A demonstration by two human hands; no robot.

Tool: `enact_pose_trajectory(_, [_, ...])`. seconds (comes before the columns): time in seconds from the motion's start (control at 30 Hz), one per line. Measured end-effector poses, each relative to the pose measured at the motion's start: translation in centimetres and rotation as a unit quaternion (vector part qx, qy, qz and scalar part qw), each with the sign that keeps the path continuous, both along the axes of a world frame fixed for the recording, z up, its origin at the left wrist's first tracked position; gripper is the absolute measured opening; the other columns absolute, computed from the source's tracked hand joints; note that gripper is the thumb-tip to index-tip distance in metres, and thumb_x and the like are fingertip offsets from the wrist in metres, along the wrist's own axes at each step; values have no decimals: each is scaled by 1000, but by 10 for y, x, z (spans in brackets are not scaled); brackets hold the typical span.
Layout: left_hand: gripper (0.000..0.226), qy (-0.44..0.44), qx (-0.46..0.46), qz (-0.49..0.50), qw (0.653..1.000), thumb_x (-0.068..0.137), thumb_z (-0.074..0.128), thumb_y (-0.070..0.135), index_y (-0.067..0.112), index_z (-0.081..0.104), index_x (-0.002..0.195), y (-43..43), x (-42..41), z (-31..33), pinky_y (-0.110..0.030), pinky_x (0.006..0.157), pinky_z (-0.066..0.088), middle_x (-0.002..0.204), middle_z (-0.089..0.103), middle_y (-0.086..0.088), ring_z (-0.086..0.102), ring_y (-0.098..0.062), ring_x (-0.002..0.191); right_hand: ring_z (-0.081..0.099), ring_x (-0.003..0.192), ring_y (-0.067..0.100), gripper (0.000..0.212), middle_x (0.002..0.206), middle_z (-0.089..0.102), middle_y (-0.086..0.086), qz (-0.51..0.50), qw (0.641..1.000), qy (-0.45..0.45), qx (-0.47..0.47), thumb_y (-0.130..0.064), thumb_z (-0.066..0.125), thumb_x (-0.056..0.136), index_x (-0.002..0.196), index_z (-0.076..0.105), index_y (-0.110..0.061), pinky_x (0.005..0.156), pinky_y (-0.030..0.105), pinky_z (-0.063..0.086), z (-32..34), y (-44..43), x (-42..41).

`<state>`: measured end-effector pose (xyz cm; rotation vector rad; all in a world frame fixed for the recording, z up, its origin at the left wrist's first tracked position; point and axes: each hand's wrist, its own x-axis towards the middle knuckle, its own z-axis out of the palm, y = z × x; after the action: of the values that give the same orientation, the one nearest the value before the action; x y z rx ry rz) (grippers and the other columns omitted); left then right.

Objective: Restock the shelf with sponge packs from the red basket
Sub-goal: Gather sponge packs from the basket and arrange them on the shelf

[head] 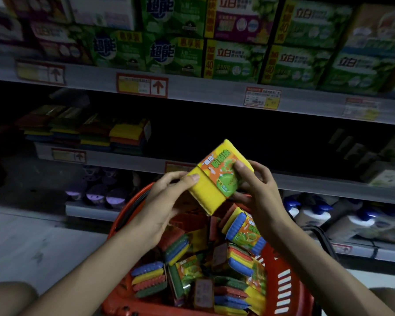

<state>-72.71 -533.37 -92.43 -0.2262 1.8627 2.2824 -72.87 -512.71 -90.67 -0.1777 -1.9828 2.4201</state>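
While my left hand (167,197) and right hand (258,185) both pinch one yellow sponge pack (217,176) above the red basket (281,281) | step: pack lifted, not shelved yet | next, I reckon: reach it over beside the stacked sponge packs (87,131) on the shelf (114,156)

Green boxed cartons (173,53) stacked two high along the top row. Red-bordered price label (142,85) with an arrow below them. Purple-lidded round containers (96,192) low left. White bottles with blue trigger caps (315,213) low right. Pale floor (32,242).
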Motion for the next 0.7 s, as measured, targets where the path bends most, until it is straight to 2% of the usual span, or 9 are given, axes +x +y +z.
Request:
enact_pose_trajectory(0.1, [39,-23,39,56,997,78,82,33,15,72,111,-6,-2,-1,-40,82,59,115,74,-13,71,-24,106,75,105,21,71,129,67,13,-12,999,-14,-36,-37,76,81,142,45,-20,92,38,60,-8,-18,-1])
enact_pose_trajectory(0.2, [32,-54,83,103,990,84,80,29,13,71,110,-13,-5,-1,-45,87,61,112,76,-12,72,-27,108,75,101,14,69,124,66,12,-36,999,-28,-18,-38,78,81,139,42,-28,95,35,59,-14,-36,5])
enact_pose_trajectory(0.27, [25,-57,105,130,984,87,78,28,14,69,105,-17,-6,1,-47,88,60,105,78,-9,73,-26,105,75,99,15,55,118,66,11,-31,999,-29,15,-34,78,86,132,48,-28,83,28,61,-14,-48,10])
enact_pose_trajectory(0.33, [25,-57,113,153,980,86,79,28,15,67,104,-20,-8,1,-49,92,58,107,77,-10,72,-28,106,74,99,22,39,109,71,12,-15,999,-15,47,-29,76,89,123,58,-24,66,24,60,-14,-59,13])
enact_pose_trajectory(0.37, [31,-60,111,165,978,84,81,29,15,66,107,-21,-9,-1,-51,94,58,113,75,-11,71,-29,108,74,99,24,31,105,73,10,-8,998,-1,59,-25,75,90,119,62,-22,66,25,61,-14,-64,13])
enact_pose_trajectory(0.43, [41,-64,105,189,974,79,85,30,15,63,110,-24,-13,-4,-51,93,58,119,71,-13,70,-29,111,74,96,18,22,99,77,2,5,997,28,78,-20,73,93,115,68,-20,75,30,63,-15,-74,12])
enact_pose_trajectory(0.5, [39,-55,97,208,972,79,86,31,16,62,106,-26,-17,-4,-48,91,60,119,69,-13,69,-27,111,75,90,11,20,95,79,-7,3,996,36,85,-18,71,95,114,70,-22,74,26,62,-17,-83,6])
enact_pose_trajectory(0.6, [35,-30,72,220,972,84,82,29,13,61,106,-27,-25,4,-44,92,59,111,68,-7,66,-16,102,75,91,11,16,95,79,-5,-41,997,33,60,-16,72,95,109,73,-23,74,22,61,-22,-99,-7])
enact_pose_trajectory(0.7, [30,16,-3,231,973,87,80,31,15,64,106,-35,-38,8,-38,84,56,96,70,4,65,-5,88,74,96,10,14,101,77,-3,-75,995,46,45,-14,70,97,103,73,-25,76,21,60,-28,-118,-21])
